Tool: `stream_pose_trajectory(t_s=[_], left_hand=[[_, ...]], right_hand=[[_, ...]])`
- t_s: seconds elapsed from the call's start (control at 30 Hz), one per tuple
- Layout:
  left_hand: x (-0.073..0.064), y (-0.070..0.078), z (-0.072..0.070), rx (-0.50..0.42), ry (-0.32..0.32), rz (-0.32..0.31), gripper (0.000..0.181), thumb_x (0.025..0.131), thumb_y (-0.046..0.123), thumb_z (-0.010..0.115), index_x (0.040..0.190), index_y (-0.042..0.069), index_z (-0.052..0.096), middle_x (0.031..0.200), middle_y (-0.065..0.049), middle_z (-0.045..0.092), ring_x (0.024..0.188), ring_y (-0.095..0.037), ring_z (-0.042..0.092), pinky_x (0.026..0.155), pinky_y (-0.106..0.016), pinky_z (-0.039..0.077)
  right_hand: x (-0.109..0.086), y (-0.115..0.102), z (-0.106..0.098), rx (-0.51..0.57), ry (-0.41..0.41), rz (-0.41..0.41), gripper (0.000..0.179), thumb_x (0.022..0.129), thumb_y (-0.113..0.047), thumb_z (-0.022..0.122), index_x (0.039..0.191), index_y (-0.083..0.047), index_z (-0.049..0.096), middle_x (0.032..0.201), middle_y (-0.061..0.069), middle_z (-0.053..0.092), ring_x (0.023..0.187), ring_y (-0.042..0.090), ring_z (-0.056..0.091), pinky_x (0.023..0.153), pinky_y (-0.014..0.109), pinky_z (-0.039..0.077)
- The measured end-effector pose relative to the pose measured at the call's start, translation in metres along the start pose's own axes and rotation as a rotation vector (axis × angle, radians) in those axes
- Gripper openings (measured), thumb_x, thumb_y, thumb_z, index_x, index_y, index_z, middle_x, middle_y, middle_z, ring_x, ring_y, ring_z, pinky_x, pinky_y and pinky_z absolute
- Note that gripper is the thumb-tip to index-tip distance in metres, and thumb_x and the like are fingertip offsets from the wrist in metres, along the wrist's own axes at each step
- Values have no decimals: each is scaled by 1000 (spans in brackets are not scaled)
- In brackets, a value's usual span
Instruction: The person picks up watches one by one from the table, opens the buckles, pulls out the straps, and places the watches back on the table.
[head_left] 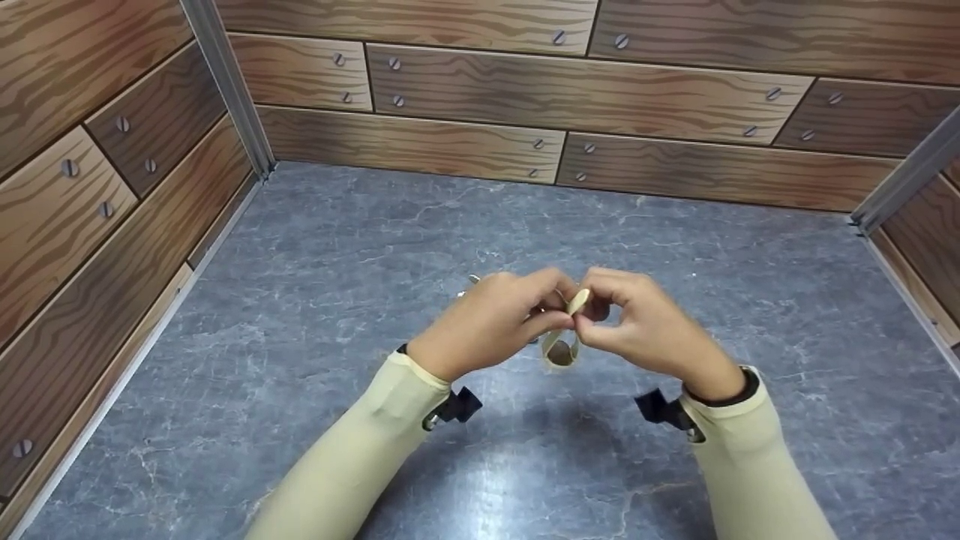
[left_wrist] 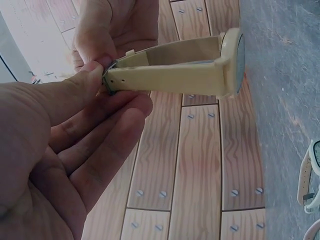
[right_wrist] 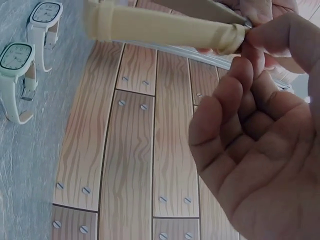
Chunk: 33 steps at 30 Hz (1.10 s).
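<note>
A wristwatch with a cream strap (left_wrist: 170, 80) hangs between the two hands over the table, its strap looped and its case (left_wrist: 231, 62) at the far end from the fingers. My left hand (head_left: 499, 322) pinches the strap by the metal buckle (left_wrist: 109, 77) between thumb and forefinger. From the other side, my right hand (head_left: 645, 322) pinches the same end with thumb and forefinger; its other fingers (right_wrist: 206, 122) curl loosely. A strap end passes through the buckle, with small holes showing beside it. The dial is seen only edge-on in the left wrist view.
Two more watches lie on the grey marbled table (head_left: 360, 240): one white (right_wrist: 46, 14), one with a green-rimmed dial (right_wrist: 16, 59). In the head view the left hand mostly hides them. Wood-plank panels (head_left: 465, 82) wall the back and sides.
</note>
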<state>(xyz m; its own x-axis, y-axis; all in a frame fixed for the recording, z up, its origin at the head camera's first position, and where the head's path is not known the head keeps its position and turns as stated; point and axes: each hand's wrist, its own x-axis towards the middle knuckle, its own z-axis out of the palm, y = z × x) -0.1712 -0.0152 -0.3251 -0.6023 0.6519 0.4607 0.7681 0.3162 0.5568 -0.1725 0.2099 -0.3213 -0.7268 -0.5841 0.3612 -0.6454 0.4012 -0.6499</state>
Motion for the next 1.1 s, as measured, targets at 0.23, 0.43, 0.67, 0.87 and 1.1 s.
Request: stream_pose_trajectory(t_s=[0.23, 0.43, 0.67, 0.87, 1.1], left_hand=[[0, 0, -1, -60, 27, 41, 19, 101, 18, 68, 118, 9, 65, 106, 1, 77, 96, -2, 71, 79, -19, 54], [1, 0, -2, -86, 24, 37, 24, 97, 12, 73, 119, 8, 65, 106, 1, 77, 96, -2, 70, 82, -21, 55], [1, 1, -1, -120, 25, -69, 21, 98, 15, 73, 117, 11, 65, 100, 3, 76, 89, 0, 69, 81, -20, 56], [2, 1, -3, -220, 23, -140, 20, 98, 13, 73, 117, 10, 65, 99, 3, 75, 87, 0, 68, 79, -24, 57], [2, 0, -6, -303, 93, -207, 24, 96, 12, 75, 118, 9, 66, 99, 2, 75, 87, -4, 70, 76, -26, 58]], right_hand=[[1, -2, 0, 23, 72, -73, 34, 81, 15, 65, 82, -19, 66, 78, -7, 56, 71, 15, 54, 64, 23, 45], [1, -3, 0, 12, 86, -90, 32, 83, 14, 65, 82, -19, 65, 78, -7, 56, 71, 17, 54, 65, 23, 45], [1, -1, 1, 9, 89, -84, 31, 85, 13, 66, 83, -18, 66, 78, -7, 56, 70, 18, 54, 63, 23, 45], [2, 1, 1, 30, 109, -103, 29, 85, 13, 66, 82, -16, 64, 80, -4, 58, 69, 15, 54, 62, 22, 45], [2, 1, -2, 69, 170, -86, 29, 82, 16, 62, 81, -12, 62, 79, -2, 58, 69, 13, 53, 60, 23, 45]])
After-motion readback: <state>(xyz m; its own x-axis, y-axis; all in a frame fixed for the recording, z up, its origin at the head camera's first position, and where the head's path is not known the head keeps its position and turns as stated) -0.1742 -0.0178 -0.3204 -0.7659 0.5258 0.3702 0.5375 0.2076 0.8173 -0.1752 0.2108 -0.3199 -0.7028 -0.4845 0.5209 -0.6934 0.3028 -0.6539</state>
